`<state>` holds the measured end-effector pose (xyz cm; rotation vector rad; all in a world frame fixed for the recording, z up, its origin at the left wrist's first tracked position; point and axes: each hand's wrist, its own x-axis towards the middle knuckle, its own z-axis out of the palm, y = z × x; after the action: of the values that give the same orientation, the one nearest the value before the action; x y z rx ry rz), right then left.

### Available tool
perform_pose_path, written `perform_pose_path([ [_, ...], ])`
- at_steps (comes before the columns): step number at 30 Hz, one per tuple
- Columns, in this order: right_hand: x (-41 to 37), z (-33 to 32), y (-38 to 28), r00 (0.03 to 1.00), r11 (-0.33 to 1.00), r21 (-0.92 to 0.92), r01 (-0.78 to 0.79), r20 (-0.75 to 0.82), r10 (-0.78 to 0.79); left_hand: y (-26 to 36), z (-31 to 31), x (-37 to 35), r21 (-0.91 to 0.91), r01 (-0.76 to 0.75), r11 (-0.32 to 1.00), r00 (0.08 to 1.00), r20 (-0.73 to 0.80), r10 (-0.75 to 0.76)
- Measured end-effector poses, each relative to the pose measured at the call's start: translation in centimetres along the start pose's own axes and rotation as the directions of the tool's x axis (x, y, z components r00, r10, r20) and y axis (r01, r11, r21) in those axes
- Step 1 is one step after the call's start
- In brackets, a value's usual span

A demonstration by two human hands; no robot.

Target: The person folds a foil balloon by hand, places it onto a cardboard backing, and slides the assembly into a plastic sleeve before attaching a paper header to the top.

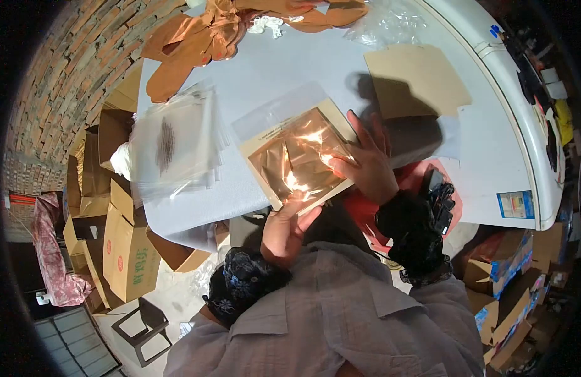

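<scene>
A copper-coloured shiny foil sheet (300,154) lies over a beige card (328,108) above the white table, a clear plastic sleeve (259,119) showing behind its upper left. My left hand (285,231) pinches the card's lower edge, thumb on top; the fingers beneath are partly hidden. At the right edge, my right hand (369,164) rests its thumb on the foil, with its other fingers stretched out and apart beyond the card. To the left sits a stack of clear plastic sleeves (190,138) with a dark smudged patch. A bare beige card stack (416,78) lies at the upper right.
Brown foil-like pieces (196,47) and a crumpled clear bag (388,22) lie along the table's far side. Cardboard boxes (130,251) stand on the floor at left, near a dark stool (143,330). A red seat (359,217) shows below the table's right part.
</scene>
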<state>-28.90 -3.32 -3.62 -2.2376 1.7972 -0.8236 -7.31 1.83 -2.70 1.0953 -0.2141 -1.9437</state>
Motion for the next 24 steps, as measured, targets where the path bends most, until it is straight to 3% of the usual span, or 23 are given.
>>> perform_pose_path([
  [6, -0.2, -0.4, 0.1, 0.999, 0.996, 0.085, 0.018, 0.044, -0.021, 0.5, 0.7, -0.5, -0.005, 0.011, 1.0, 0.999, -0.037, -0.012],
  [9, -0.4, 0.0, 1.5, 0.988, 0.987, -0.079, 0.142, 0.068, -0.137, 0.4, 0.7, -0.6, 0.014, -0.022, 1.0, 0.999, -0.031, 0.022],
  [12, -0.4, 0.2, 1.4, 0.998, 0.987, 0.154, -0.051, 0.054, 0.043, 0.6, 0.9, -0.6, 0.02, -0.027, 0.999, 1.0, -0.011, 0.027],
  [21, -0.5, 2.7, -1.1, 0.917, 0.985, 0.05, -0.166, -0.36, 0.173, 0.5, 0.8, -0.7, -0.076, -0.013, 0.997, 0.999, -0.047, 0.009],
  [24, -0.4, 2.7, -1.6, 0.897, 0.982, 0.024, -0.185, -0.403, 0.179, 0.1, 0.4, -0.4, 0.018, -0.038, 0.999, 0.998, -0.058, 0.039],
])
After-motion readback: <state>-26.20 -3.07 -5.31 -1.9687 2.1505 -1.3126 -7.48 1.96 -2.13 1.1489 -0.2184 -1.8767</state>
